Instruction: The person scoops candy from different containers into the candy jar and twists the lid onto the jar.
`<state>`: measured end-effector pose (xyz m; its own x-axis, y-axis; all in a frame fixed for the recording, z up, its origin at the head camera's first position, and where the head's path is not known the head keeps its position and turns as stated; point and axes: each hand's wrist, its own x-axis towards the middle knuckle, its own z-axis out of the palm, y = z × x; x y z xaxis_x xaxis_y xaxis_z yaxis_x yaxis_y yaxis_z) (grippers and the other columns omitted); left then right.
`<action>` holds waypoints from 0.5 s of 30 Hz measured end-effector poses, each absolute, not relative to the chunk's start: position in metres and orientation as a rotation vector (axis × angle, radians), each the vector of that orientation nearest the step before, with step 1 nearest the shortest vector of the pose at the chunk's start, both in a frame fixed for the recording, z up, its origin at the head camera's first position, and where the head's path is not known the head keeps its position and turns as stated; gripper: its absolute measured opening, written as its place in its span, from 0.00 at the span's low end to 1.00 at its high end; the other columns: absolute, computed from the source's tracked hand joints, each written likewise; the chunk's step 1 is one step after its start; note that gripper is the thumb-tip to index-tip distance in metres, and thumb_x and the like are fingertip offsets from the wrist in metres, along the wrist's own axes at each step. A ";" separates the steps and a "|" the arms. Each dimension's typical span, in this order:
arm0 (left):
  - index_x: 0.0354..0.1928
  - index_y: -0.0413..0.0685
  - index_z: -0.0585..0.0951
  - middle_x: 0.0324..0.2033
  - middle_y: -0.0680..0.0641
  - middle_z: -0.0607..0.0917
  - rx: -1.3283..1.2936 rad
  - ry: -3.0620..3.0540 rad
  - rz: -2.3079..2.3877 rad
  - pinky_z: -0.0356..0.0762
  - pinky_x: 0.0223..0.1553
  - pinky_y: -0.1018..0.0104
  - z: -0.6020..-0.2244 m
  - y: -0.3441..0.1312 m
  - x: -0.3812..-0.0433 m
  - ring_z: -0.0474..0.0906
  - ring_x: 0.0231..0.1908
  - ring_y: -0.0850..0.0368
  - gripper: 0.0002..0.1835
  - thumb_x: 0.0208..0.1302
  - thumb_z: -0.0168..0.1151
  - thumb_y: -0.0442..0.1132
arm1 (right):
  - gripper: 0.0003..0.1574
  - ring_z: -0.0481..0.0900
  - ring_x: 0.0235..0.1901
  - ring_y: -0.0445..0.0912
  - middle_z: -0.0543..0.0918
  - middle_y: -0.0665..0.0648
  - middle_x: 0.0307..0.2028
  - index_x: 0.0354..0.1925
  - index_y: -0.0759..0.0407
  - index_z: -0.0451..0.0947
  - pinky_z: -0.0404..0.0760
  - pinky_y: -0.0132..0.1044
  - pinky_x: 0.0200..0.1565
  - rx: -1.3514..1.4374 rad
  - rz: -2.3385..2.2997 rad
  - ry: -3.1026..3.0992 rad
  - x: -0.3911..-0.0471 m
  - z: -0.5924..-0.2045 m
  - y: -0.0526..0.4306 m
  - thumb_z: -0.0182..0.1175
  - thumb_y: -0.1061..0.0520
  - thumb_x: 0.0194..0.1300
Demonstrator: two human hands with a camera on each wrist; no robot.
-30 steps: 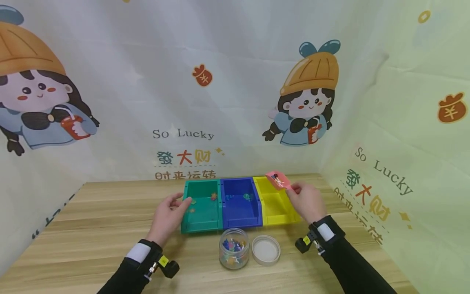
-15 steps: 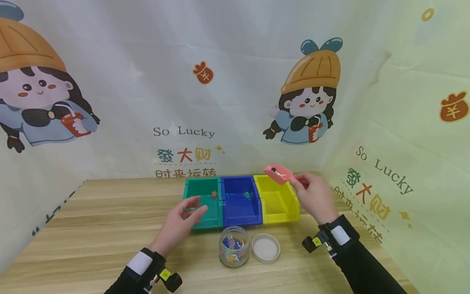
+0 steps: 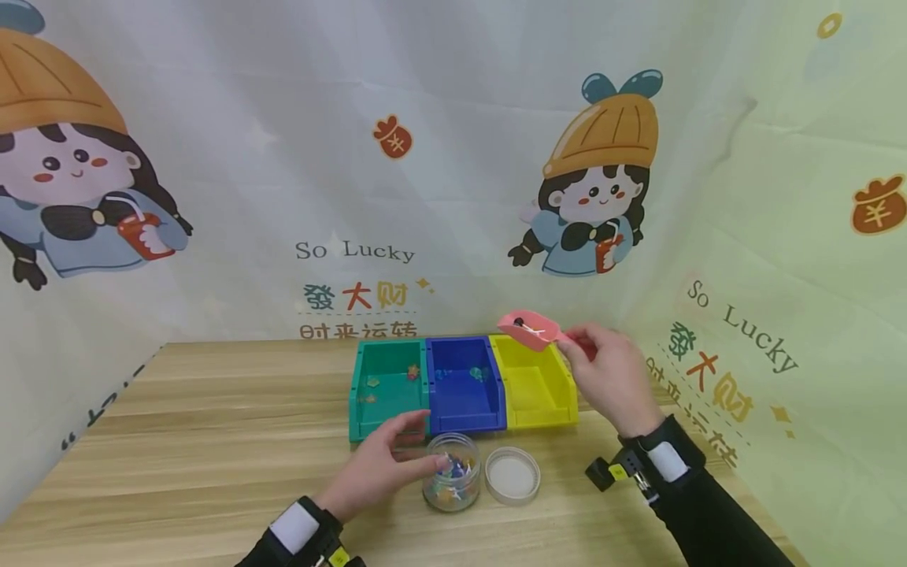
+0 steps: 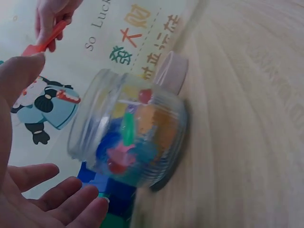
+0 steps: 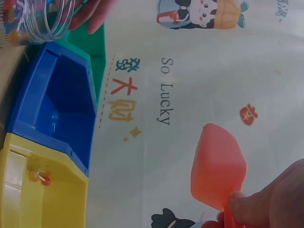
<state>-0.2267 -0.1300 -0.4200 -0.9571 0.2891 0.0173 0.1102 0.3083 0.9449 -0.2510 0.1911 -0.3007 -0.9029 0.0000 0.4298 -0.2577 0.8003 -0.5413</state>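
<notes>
My right hand [image 3: 612, 378] pinches the handle of a pink scoop [image 3: 527, 329], raised above the yellow bin [image 3: 538, 417]. A dark bit and thin white bits lie in the scoop. My left hand [image 3: 383, 465] is beside an uncapped clear jar [image 3: 452, 496], its thumb overlapping the rim in the head view. The left wrist view shows the fingers spread and the thumb apart, with the jar [image 4: 135, 137] ahead of them. Small colourful pieces lie inside the jar. Its round lid [image 3: 513, 476] rests on the table to its right.
A green bin [image 3: 386, 429] and a blue bin [image 3: 468, 425] stand in a row with the yellow one behind the jar. The green and blue bins hold small pieces; orange and red pieces [image 5: 39, 177] lie in the yellow one. A printed curtain [image 3: 453, 173] hangs behind.
My left hand has moved from the green bin right and toward me to the jar. My right hand has lifted the scoop, with the bits still in it.
</notes>
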 end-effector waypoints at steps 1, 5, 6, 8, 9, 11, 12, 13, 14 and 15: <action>0.81 0.42 0.69 0.76 0.33 0.76 0.391 2.402 1.700 0.78 0.72 0.36 -0.422 -0.129 -0.226 0.75 0.74 0.33 0.46 0.68 0.79 0.50 | 0.21 0.80 0.44 0.58 0.88 0.67 0.49 0.61 0.67 0.84 0.84 0.48 0.50 0.203 0.854 -2.570 -0.250 -0.300 0.191 0.64 0.52 0.82; 0.82 0.42 0.68 0.77 0.35 0.75 0.419 2.384 1.630 0.75 0.75 0.35 -0.429 -0.123 -0.224 0.73 0.76 0.33 0.51 0.63 0.84 0.50 | 0.20 0.80 0.44 0.58 0.89 0.67 0.48 0.59 0.67 0.85 0.84 0.49 0.49 0.263 0.840 -2.539 -0.246 -0.300 0.191 0.64 0.53 0.82; 0.82 0.42 0.68 0.77 0.36 0.75 0.420 2.393 1.615 0.75 0.75 0.35 -0.430 -0.122 -0.224 0.73 0.75 0.34 0.52 0.62 0.85 0.49 | 0.19 0.79 0.44 0.57 0.89 0.67 0.48 0.59 0.66 0.85 0.83 0.49 0.49 0.277 0.835 -2.531 -0.245 -0.300 0.191 0.64 0.53 0.82; 0.81 0.41 0.68 0.76 0.38 0.77 0.431 2.402 1.598 0.75 0.75 0.35 -0.433 -0.119 -0.223 0.74 0.74 0.34 0.52 0.60 0.86 0.47 | 0.19 0.79 0.44 0.57 0.89 0.65 0.47 0.58 0.66 0.86 0.83 0.49 0.48 0.306 0.828 -2.519 -0.241 -0.300 0.191 0.65 0.52 0.81; 0.81 0.41 0.69 0.75 0.38 0.78 0.435 2.409 1.590 0.75 0.74 0.35 -0.433 -0.118 -0.222 0.75 0.73 0.35 0.52 0.59 0.86 0.46 | 0.19 0.79 0.44 0.57 0.90 0.65 0.47 0.58 0.65 0.87 0.82 0.49 0.48 0.316 0.824 -2.516 -0.240 -0.300 0.190 0.66 0.52 0.81; 0.81 0.40 0.69 0.73 0.38 0.79 0.450 2.419 1.589 0.77 0.73 0.35 -0.434 -0.117 -0.222 0.76 0.72 0.35 0.51 0.59 0.86 0.43 | 0.18 0.79 0.44 0.56 0.90 0.63 0.46 0.57 0.64 0.88 0.81 0.49 0.48 0.336 0.814 -2.511 -0.236 -0.300 0.189 0.67 0.52 0.80; 0.80 0.40 0.69 0.72 0.38 0.79 0.454 2.424 1.586 0.78 0.72 0.36 -0.434 -0.116 -0.223 0.77 0.71 0.36 0.51 0.58 0.86 0.42 | 0.17 0.79 0.44 0.56 0.90 0.62 0.45 0.57 0.63 0.88 0.81 0.49 0.48 0.346 0.808 -2.509 -0.235 -0.301 0.189 0.67 0.52 0.80; 0.80 0.40 0.70 0.72 0.39 0.80 0.457 2.428 1.584 0.78 0.72 0.36 -0.434 -0.116 -0.223 0.78 0.71 0.36 0.50 0.58 0.86 0.42 | 0.17 0.79 0.44 0.55 0.90 0.61 0.45 0.56 0.62 0.88 0.81 0.48 0.48 0.356 0.803 -2.509 -0.233 -0.301 0.188 0.68 0.52 0.79; 0.80 0.40 0.70 0.72 0.39 0.80 0.457 2.436 1.580 0.79 0.71 0.37 -0.434 -0.115 -0.223 0.78 0.70 0.36 0.50 0.58 0.86 0.42 | 0.16 0.79 0.44 0.55 0.91 0.61 0.45 0.56 0.62 0.89 0.81 0.48 0.48 0.365 0.792 -2.509 -0.232 -0.301 0.188 0.69 0.53 0.79; 0.79 0.40 0.71 0.71 0.39 0.80 0.451 2.441 1.578 0.79 0.71 0.37 -0.434 -0.115 -0.223 0.79 0.70 0.37 0.49 0.58 0.86 0.41 | 0.16 0.79 0.44 0.55 0.91 0.60 0.45 0.56 0.61 0.89 0.81 0.48 0.48 0.377 0.792 -2.510 -0.230 -0.302 0.188 0.69 0.53 0.78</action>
<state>-0.2233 -0.1148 -0.4341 -0.9335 0.3586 -0.0016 0.1457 0.3835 0.9119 -0.2303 0.1876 -0.3019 -0.8478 -0.1145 0.5178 -0.3910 0.7946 -0.4645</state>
